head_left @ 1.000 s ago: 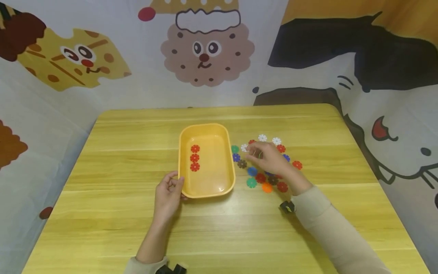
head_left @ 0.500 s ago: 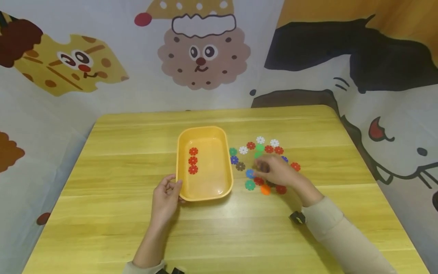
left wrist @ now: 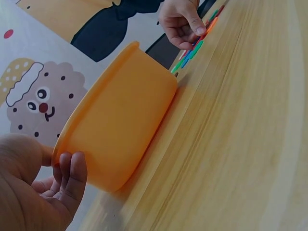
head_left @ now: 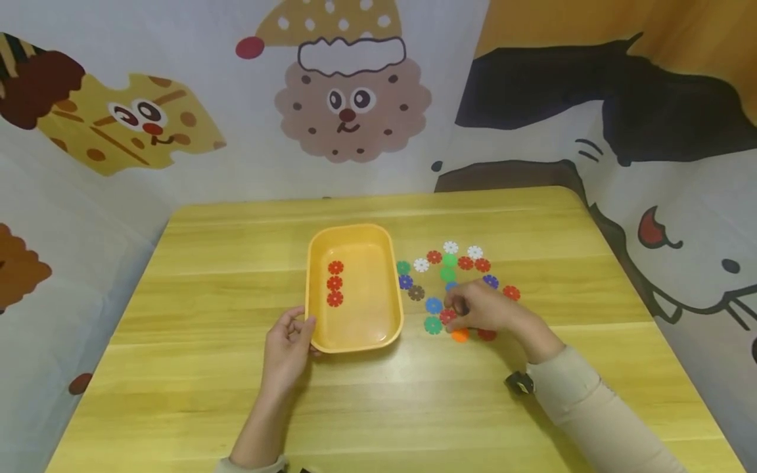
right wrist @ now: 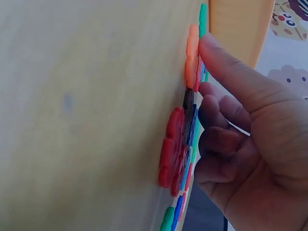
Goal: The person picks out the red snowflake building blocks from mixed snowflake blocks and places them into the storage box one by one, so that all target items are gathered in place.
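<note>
My left hand (head_left: 288, 347) grips the left rim of a yellow plastic tray (head_left: 387, 335), thumb at the rim and fingers against the outer wall in the left wrist view. Inside the tray, three red notched plastic discs (head_left: 335, 283) lie in a column. To its right, my right hand (head_left: 487, 307) is low over loose building discs of the same kind. Its thumb and forefinger stand apart at a red disc (head_left: 447, 316) lying flat, with the other fingers loosely curled. An orange disc (head_left: 460, 336) lies by the thumb. The palm hides several discs.
White discs (head_left: 451, 247), green discs (head_left: 447, 273) and other coloured ones lie scattered right of the tray, some close against its side. The wooden table (head_left: 207, 276) meets a cartoon-printed cloth backdrop (head_left: 236, 177) at the back.
My right hand has moved from the upper left of the loose discs down and rightward to the red disc near the orange one. The left hand keeps its hold on the tray.
</note>
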A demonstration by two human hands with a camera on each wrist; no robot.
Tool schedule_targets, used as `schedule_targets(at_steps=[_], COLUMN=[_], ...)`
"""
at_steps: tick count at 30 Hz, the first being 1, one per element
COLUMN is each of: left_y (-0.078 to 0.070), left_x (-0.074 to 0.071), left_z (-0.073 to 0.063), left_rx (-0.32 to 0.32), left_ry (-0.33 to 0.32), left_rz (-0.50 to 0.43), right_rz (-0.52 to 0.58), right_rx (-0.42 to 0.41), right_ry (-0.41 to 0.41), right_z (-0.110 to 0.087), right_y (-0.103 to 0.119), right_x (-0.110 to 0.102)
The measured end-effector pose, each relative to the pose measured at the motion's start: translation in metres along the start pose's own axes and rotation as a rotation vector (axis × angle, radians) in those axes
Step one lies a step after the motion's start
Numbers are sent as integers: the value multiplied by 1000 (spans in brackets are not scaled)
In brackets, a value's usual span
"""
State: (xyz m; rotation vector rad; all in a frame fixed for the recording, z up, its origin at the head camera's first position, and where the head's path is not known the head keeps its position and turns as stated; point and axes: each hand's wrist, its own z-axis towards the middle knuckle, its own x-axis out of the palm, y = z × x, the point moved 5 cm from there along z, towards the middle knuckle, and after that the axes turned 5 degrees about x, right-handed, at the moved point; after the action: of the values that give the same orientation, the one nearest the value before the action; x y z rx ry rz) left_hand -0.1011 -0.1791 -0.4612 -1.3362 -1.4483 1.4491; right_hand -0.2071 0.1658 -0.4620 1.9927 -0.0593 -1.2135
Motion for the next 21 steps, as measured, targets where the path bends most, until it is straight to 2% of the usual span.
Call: schedule_targets(at_steps=[4, 12, 21], left_y=[2, 1, 3], left_x=[0, 1, 1], left_z=[0, 1, 1], left_rx=[3, -5, 5], left_ry=[0, -10, -11], left_rz=[3, -16, -37], right_rz=[0, -32, 0], right_rx=[21, -5, 40], right_ry=[21, -7, 2], right_z=[1, 6, 10], right_y=[-2, 0, 0], right_x=[2, -2, -1])
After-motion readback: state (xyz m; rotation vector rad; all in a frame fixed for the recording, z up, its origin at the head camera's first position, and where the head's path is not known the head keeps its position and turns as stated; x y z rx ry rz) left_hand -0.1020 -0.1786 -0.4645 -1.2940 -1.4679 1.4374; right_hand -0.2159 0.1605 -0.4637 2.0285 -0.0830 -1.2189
